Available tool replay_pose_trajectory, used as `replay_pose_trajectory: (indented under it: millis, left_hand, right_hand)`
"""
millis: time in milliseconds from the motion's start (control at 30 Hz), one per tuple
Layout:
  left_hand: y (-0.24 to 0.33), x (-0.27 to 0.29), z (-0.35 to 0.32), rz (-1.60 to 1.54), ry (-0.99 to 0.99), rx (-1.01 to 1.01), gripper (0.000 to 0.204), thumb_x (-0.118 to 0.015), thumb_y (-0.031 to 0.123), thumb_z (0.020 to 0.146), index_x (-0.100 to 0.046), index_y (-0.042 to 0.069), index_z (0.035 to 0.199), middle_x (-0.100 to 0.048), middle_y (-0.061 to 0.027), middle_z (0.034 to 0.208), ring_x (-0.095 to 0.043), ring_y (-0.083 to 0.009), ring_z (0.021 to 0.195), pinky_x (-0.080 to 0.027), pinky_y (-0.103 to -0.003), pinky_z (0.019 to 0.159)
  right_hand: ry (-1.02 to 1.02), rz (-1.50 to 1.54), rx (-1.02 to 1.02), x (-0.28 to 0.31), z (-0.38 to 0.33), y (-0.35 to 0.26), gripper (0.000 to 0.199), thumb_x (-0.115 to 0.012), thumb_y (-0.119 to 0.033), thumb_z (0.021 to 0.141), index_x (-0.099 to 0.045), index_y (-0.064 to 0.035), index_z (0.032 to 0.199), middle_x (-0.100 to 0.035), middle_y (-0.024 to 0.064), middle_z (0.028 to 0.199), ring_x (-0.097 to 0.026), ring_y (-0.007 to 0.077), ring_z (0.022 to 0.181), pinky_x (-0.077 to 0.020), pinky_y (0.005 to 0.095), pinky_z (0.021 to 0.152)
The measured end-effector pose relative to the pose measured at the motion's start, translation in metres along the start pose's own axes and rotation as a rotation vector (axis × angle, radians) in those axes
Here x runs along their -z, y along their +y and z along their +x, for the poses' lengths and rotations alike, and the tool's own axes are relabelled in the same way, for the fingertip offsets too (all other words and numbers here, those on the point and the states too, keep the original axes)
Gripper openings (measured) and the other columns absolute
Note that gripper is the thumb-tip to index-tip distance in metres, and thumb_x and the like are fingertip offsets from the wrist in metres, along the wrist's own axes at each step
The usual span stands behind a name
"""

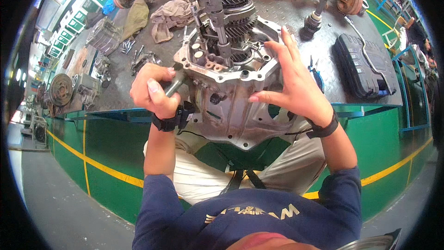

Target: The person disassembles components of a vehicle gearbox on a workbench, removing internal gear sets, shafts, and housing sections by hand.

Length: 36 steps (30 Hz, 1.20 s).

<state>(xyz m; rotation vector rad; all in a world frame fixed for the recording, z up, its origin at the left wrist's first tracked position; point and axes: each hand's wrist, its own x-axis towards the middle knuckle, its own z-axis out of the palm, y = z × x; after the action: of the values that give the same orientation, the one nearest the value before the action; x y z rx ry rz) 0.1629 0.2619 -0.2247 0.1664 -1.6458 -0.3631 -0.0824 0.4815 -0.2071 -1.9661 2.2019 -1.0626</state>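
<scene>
A gearbox housing (238, 104) of grey metal stands at the table's near edge, between my hands. Out of its open top rises a stack of gears (236, 14), with upright shift rods (217, 30) beside it on the left. My left hand (155, 93) is closed round a short dark grey bar (175, 83) at the left of the housing's rim. Whether that bar is joined to the housing, I cannot tell. Fingers spread, my right hand (303, 85) is at the housing's right side, its thumb by the front wall and fingertips near the rim.
On the metal tabletop (300, 58), a black tool case (358, 67) lies at the right with a long metal bar (367, 48) across it. A gear shaft (313, 22) stands behind. Rags (173, 15), a metal casting (105, 36) and a round disc (61, 89) occupy the left.
</scene>
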Motion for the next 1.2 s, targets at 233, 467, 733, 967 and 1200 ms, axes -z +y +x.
replay_pose_trajectory:
  millis: [233,467,733,967,1200]
  left_hand:
    - [-0.002,-0.004,0.008,0.051,0.015,-0.11,0.039,-0.049,0.023,0.094,-0.063,-0.003,0.07,-0.066,-0.0135,0.065,-0.058,-0.0233,0.053,-0.044,-0.036,0.054]
    - [0.002,-0.037,0.062,0.097,-0.069,-0.092,0.04,-0.048,0.024,0.093,-0.063,0.001,0.065,-0.064,-0.0073,0.061,-0.058,-0.0201,0.051,-0.044,-0.033,0.053]
    - [-0.056,-0.029,0.085,0.009,-0.173,0.049,0.049,-0.041,0.03,0.098,-0.064,-0.002,0.068,-0.068,-0.0095,0.065,-0.063,-0.0195,0.06,-0.048,-0.032,0.061]
    - [-0.098,-0.007,0.075,-0.049,-0.251,0.046,0.049,-0.041,0.032,0.099,-0.066,-0.001,0.073,-0.069,-0.0097,0.068,-0.062,-0.0199,0.059,-0.049,-0.032,0.06]
    - [-0.113,0.003,0.058,-0.062,-0.266,0.193,0.052,-0.039,0.034,0.098,-0.07,-0.004,0.08,-0.073,-0.0132,0.078,-0.065,-0.0207,0.071,-0.05,-0.032,0.071]
  right_hand:
    - [-0.028,-0.01,0.096,0.002,0.011,0.003,0.102,-0.098,-0.051,0.071,-0.048,0.0045,0.14,-0.026,0.0504,0.16,-0.018,0.0604,0.158,-0.0259,0.0567,0.128]
    - [-0.016,0.078,0.029,0.012,0.018,0.026,0.087,-0.098,-0.045,0.075,-0.051,0.0008,0.132,-0.045,0.0426,0.152,-0.023,0.0533,0.16,-0.0315,0.0516,0.126]
    - [0.161,0.056,-0.081,-0.025,0.027,-0.014,0.098,-0.091,-0.057,0.08,-0.047,0.0088,0.137,-0.028,0.0578,0.151,-0.024,0.066,0.152,-0.0301,0.0576,0.125]
    - [0.285,-0.025,-0.057,-0.062,0.03,-0.035,0.099,-0.09,-0.056,0.081,-0.045,0.009,0.139,-0.018,0.0632,0.15,-0.019,0.0758,0.147,-0.0257,0.0712,0.121]
    - [0.252,-0.079,-0.048,-0.073,0.037,-0.04,0.096,-0.089,-0.053,0.083,-0.043,0.0073,0.141,-0.015,0.0651,0.149,-0.018,0.0807,0.143,-0.0252,0.0776,0.117]
